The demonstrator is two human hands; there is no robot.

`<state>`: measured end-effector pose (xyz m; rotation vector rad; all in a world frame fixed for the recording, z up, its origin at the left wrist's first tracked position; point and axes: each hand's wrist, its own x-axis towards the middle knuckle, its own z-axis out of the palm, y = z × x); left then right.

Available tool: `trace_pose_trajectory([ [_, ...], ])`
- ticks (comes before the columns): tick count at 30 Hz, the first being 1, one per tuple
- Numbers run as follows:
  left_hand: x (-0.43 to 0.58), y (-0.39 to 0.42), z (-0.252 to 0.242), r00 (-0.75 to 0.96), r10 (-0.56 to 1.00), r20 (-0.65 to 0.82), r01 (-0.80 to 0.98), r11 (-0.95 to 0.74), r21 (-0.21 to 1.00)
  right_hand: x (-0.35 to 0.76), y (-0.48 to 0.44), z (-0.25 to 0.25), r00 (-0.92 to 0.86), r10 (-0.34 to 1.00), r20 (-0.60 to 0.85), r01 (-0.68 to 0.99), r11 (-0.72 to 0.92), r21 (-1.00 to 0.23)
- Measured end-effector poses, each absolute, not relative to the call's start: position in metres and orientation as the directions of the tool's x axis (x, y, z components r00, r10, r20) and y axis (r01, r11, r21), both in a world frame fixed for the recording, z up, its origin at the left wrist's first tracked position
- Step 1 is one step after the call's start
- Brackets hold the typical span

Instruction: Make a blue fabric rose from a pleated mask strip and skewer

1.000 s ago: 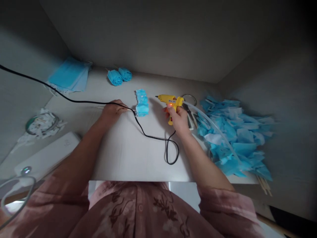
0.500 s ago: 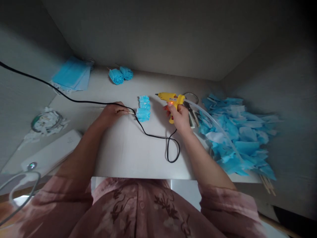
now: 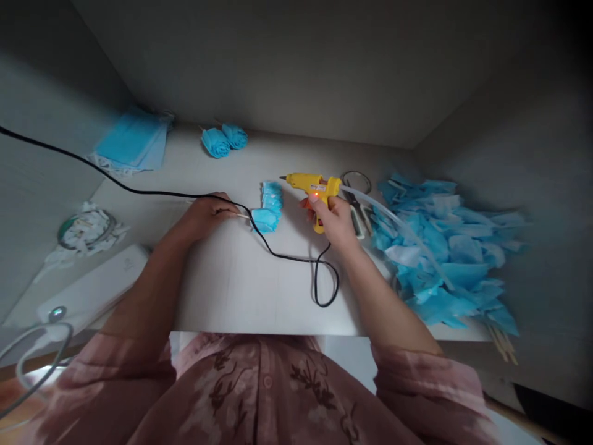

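Note:
My left hand is closed around a thin wooden stick, whose far end meets a gathered strip of light-blue fabric on the table. My right hand grips a yellow hot glue gun with its small light glowing red. A long translucent glue stick trails from the gun's back. The nozzle points left and sits near the upper end of the blue strip; whether it touches cannot be made out. The gun's black cord loops on the table and crosses over the wooden stick.
Two blue fabric roses and a stack of blue face masks lie at the back. Scissors and a silver tape-like ring sit beside a heap of blue pieces. A bowl of white scraps and a white power bank are left.
The glue gun has shifted slightly left, its nozzle closer to the blue strip's upper end. The strip's lower end has turned and bunched at the stick.

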<state>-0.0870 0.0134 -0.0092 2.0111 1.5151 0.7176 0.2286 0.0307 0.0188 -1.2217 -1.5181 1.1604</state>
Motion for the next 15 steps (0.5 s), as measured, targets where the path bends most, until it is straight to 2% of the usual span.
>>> trace_pose_trajectory([
  [11,-0.095,0.003,0.016,0.264,0.961,0.088,0.725,-0.257,0.639,0.227,0.027,0.023,-0.195,0.979,0.05,0.215,0.093,-0.972],
  [15,-0.095,0.001,0.018,0.284,0.959,0.006,0.743,-0.224,0.63,0.226,0.025,0.023,-0.225,0.974,0.033,0.253,0.091,-0.963],
])
